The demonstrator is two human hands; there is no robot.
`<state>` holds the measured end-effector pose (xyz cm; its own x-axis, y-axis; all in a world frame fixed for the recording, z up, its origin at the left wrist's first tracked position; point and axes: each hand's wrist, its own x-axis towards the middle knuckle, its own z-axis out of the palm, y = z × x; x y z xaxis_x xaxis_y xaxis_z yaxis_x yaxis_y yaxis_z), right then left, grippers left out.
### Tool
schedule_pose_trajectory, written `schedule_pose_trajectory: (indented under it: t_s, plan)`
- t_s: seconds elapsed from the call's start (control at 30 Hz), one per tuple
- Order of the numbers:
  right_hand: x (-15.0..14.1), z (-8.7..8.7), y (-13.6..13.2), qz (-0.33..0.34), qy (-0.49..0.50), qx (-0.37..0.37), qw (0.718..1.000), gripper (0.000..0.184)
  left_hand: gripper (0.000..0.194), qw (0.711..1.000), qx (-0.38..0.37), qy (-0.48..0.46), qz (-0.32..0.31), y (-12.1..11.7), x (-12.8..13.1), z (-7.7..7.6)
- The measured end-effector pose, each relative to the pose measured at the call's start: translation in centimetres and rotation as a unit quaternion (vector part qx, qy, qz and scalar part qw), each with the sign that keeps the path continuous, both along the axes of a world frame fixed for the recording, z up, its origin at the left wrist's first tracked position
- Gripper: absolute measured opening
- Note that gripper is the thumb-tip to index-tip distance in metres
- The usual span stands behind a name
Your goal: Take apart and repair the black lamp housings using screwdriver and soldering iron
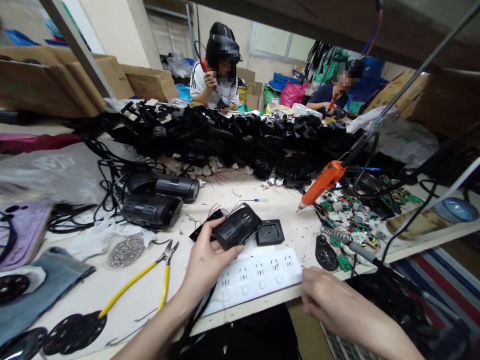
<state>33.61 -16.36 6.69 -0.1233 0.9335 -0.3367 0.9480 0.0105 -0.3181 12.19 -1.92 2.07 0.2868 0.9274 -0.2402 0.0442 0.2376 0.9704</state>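
Observation:
My left hand (210,255) is closed around a black plastic housing with slots (238,226), held just above the bench. Beside it lies a square black plastic part with a raised rim (270,233). Below the housing, a white power strip (258,275) runs along the bench's front edge. At the strip's right end is my right hand (318,295), its fingers curled in; whatever they hold, if anything, is hidden. An orange electric screwdriver (323,183) hangs tip down, above and right of the housing. Yellow-handled cutters (140,280) lie open to the left.
Two similar black housings (152,210) with cables lie at left, near a dish of small screws (126,251). Circuit boards (352,215) and a soldering iron (369,255) are at right. Black parts (210,130) pile up behind. Two people (221,70) work across the bench.

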Motion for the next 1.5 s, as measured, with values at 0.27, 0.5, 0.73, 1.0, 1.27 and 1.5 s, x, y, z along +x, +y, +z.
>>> schedule_pose_trajectory:
  t_s: [0.27, 0.5, 0.73, 1.0, 1.27, 1.5]
  plan:
    - [-0.2, -3.3, 0.5, -0.006, -0.008, 0.181, 0.983, 0.05, 0.079, 1.0, -0.018, -0.002, 0.012, -0.7, -0.4, 0.7]
    - [-1.1, -5.6, 0.6, 0.078, -0.156, 0.233, 0.957, 0.061, 0.075, 0.999, -0.018, 0.016, 0.026, -0.7, -0.8, 0.9]
    - [1.4, -4.3, -0.3, -0.111, -0.276, 0.249, 0.922, 0.032, 0.077, 0.999, -0.016, 0.021, 0.027, -0.6, -0.9, 1.0]
    - [3.1, -3.3, -0.4, -0.249, -0.161, 0.25, 0.922, 0.036, 0.078, 0.999, 0.006, 0.03, 0.022, -0.4, -0.9, 0.1]
    - [1.5, -4.1, 7.8, -0.268, -0.229, 0.106, 0.93, 0.019, 0.073, 1.0, -0.014, 0.012, 0.01, -0.9, -0.4, 1.1]
    - [5.0, -6.0, 16.1, -0.341, -0.29, 0.023, 0.894, 0.037, 0.076, 1.0, -0.007, -0.014, 0.001, -0.8, -0.8, 1.1]
